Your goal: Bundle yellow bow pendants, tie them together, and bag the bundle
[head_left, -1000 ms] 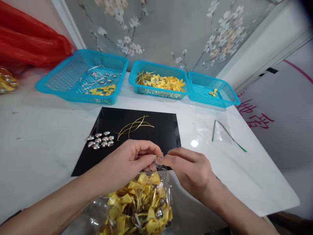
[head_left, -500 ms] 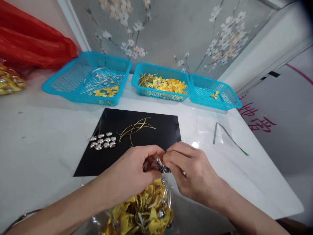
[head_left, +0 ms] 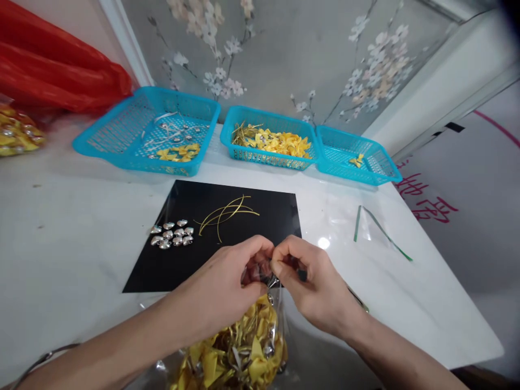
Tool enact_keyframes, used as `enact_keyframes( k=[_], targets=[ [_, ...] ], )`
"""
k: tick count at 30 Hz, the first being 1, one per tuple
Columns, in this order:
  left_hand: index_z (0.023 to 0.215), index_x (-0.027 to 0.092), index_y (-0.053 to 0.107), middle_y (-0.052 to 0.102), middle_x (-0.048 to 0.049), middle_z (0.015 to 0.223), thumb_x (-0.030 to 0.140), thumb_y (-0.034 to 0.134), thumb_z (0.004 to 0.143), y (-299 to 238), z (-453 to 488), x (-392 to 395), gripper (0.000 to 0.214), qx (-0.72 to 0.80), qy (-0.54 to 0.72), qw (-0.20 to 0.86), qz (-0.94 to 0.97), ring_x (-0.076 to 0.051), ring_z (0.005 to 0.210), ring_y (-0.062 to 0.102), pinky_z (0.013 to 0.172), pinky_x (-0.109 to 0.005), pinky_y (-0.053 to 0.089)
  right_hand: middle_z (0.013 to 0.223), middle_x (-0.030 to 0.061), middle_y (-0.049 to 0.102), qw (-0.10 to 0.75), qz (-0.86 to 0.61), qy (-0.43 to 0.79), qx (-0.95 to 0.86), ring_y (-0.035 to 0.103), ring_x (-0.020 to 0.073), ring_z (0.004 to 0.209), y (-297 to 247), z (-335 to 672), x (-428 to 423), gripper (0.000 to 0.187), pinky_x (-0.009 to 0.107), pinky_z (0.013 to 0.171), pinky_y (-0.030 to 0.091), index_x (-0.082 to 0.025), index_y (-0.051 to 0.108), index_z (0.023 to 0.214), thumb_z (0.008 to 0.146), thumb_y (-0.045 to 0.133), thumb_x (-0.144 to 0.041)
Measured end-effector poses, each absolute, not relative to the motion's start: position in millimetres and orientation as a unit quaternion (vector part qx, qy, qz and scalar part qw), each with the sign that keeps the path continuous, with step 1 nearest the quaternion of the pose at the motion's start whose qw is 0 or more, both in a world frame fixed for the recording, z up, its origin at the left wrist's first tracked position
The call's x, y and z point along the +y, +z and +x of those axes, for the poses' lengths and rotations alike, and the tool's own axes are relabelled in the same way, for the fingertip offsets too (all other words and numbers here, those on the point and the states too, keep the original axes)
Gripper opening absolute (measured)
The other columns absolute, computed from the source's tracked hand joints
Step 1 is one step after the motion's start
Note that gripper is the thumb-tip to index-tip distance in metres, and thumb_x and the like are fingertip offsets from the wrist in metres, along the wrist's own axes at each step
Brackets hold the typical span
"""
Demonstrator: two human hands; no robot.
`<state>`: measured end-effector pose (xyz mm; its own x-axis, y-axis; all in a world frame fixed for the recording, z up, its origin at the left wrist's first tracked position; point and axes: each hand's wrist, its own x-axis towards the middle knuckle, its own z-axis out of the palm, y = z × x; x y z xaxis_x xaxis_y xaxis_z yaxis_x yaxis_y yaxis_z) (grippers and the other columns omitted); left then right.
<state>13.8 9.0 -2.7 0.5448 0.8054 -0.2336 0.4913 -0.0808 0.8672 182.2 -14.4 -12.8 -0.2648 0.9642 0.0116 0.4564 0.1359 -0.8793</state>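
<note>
A clear plastic bag (head_left: 282, 311) filled with yellow ribbon bows (head_left: 227, 352) and silver heart charms hangs at the near edge of the table. My left hand (head_left: 238, 273) is closed around the gathered top of the bag. Right beside it, my right hand (head_left: 311, 279) pinches at the same gathered plastic with thumb and forefinger; the exact grip is partly hidden. Past my right wrist a short green strip (head_left: 359, 300) shows, most of it covered by the hand. Beyond my hands lies a black mat (head_left: 162, 271) with several silver heart charms (head_left: 173, 234) and thin gold cords (head_left: 227, 211).
Three blue baskets line the back: the left one (head_left: 105, 154) holds bows, charms and white strips, the middle one (head_left: 264, 158) many bows, the right one (head_left: 382, 176) a bow. A green strip (head_left: 384, 233) lies right. Red plastic (head_left: 60, 65) and another filled bag (head_left: 18, 132) are far left.
My right hand has shifted slightly, its fingers curling more into a pinch at the bag's neck. The green strip by my right wrist has come into view.
</note>
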Motion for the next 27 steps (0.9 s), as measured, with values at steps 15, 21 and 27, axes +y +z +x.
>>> enact_keyframes(
  k=[15, 21, 27],
  targets=[
    [0.100, 0.023, 0.049, 0.054, 0.0019, 0.085, 0.013, 0.055, 0.069, -7, 6, 11, 0.033, 0.443, 0.159, 0.580, 0.665, -0.014, 0.071, 0.051, 0.063, -0.027, 0.043, 0.079, -0.0013, 0.048, 0.342, -0.507, 0.454, -0.647, 0.044, 0.0112, 0.068, -13, 202, -14, 0.009, 0.023, 0.060, 0.036, -0.021, 0.050, 0.097, 0.090, 0.048, -0.026],
    [0.108, 0.023, 0.048, 0.058, -0.0026, 0.094, 0.030, 0.054, 0.081, -8, -6, 18, 0.029, 0.448, 0.158, 0.636, 0.609, -0.017, 0.082, 0.055, 0.071, -0.031, 0.045, 0.072, -0.0007, 0.052, 0.278, -0.503, 0.580, -0.577, 0.045, 0.0103, 0.064, -26, 194, -13, 0.015, 0.022, 0.057, 0.035, -0.016, 0.056, 0.081, 0.084, 0.054, -0.030],
    [0.109, 0.021, 0.052, 0.065, -0.0006, 0.078, 0.025, 0.057, 0.077, -15, -10, 26, 0.033, 0.455, 0.122, 0.631, 0.617, -0.017, 0.070, 0.058, 0.063, -0.030, 0.043, 0.059, -0.0042, 0.043, 0.274, -0.539, 0.528, -0.597, 0.036, 0.0082, 0.055, -24, 185, -14, 0.018, 0.021, 0.049, 0.027, -0.015, 0.055, 0.071, 0.083, 0.054, -0.029]
  ],
)
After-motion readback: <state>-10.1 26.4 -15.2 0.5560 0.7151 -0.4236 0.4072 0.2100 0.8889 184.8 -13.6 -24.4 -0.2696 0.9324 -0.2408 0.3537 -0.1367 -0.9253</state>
